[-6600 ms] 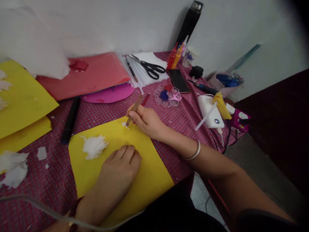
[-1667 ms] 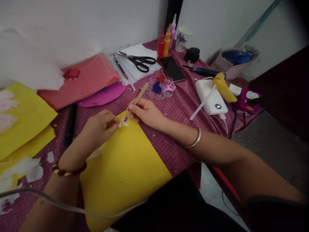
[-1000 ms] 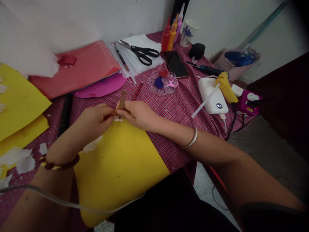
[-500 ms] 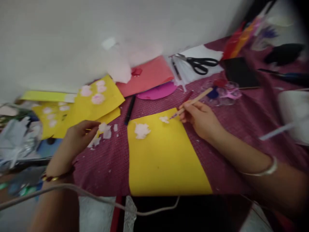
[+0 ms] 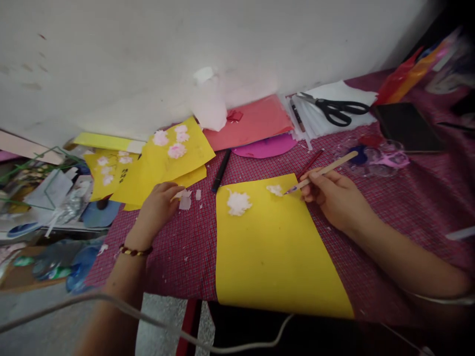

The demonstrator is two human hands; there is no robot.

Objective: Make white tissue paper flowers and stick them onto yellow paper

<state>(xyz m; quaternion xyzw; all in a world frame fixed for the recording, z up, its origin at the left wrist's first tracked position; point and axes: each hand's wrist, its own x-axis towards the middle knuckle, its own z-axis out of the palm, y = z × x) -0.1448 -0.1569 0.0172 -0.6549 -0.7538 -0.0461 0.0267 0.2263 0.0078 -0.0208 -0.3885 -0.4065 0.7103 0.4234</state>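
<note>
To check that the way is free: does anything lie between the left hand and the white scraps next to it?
Nothing visible. The left hand has its fingertips right at the scraps on the cloth; the marker lies farther right, off that line.

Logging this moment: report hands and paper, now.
Left hand at white scraps, grip unclear. Right hand holds wooden stick, tip at small tuft on yellow sheet. Black marker apart from both.
</note>
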